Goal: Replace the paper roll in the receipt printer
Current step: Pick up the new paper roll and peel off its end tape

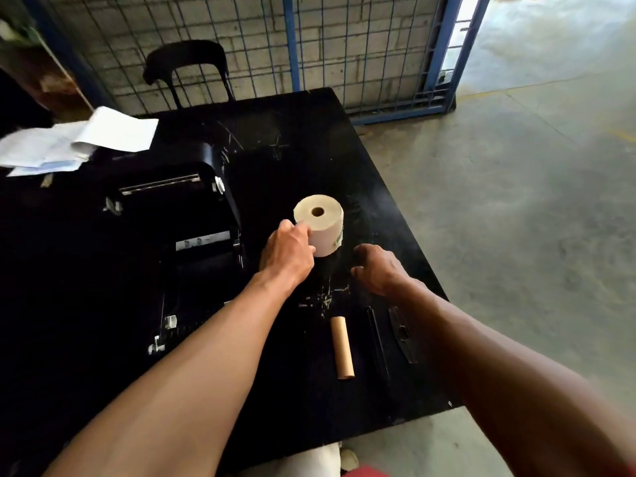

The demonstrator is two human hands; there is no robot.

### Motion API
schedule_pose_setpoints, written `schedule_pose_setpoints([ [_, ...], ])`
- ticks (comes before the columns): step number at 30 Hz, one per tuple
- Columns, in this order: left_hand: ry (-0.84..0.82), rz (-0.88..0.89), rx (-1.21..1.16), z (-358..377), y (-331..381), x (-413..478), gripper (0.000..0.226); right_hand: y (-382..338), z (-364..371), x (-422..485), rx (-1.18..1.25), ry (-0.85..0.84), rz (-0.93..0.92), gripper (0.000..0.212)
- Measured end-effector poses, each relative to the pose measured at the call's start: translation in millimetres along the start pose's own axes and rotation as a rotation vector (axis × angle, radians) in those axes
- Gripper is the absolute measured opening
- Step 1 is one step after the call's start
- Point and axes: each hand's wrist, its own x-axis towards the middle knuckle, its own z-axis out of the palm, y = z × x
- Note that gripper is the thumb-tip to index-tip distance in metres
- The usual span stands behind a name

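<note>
**Two bare hands at a full paper roll beside an open printer**

Two loose stacks of white paper sheets (77, 141) lie at the far left of the matte black table (292, 139), whose top is scuffed with pale scratches. Next to them sits the black receipt printer (179, 215), its lid tilted up so that a thin metal bar and small white plastic clips show against the dark casing. Just right of the printer, the left hand (287, 251) curls against the near side of the paper roll (320, 223), fingers touching its smooth pale wall; whether it truly grips cannot be told. The roll stands on end on the tabletop, a squat cream cylinder with a small round core hole facing up. The right hand (378, 270) hovers just beside the roll, fingers loosely bent, holding nothing. Nearer the table's front edge lies an empty brown cardboard core (341, 347), a slim tube, with a narrow black spindle rod (377, 342) and a flat black plastic guide piece (402, 333) just right of it.
</note>
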Motion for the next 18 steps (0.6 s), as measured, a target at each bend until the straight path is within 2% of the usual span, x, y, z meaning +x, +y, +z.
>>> schedule_pose_setpoints([
  [5, -0.101, 0.049, 0.061, 17.1, 8.0, 38.6, 0.057, 1.9, 3.0, 31.7, -0.009, -0.033, 0.019, 0.063],
  [12, -0.202, 0.043, 0.099, 41.0, 4.3, 82.0, 0.060, 3.2, 5.5, 79.9, 0.078, -0.094, 0.055, 0.070],
  [18, -0.301, 0.011, 0.033, 48.3, -0.6, 105.2, 0.066, -0.1, 12.8, 103.4, 0.045, -0.082, -0.062, 0.066],
])
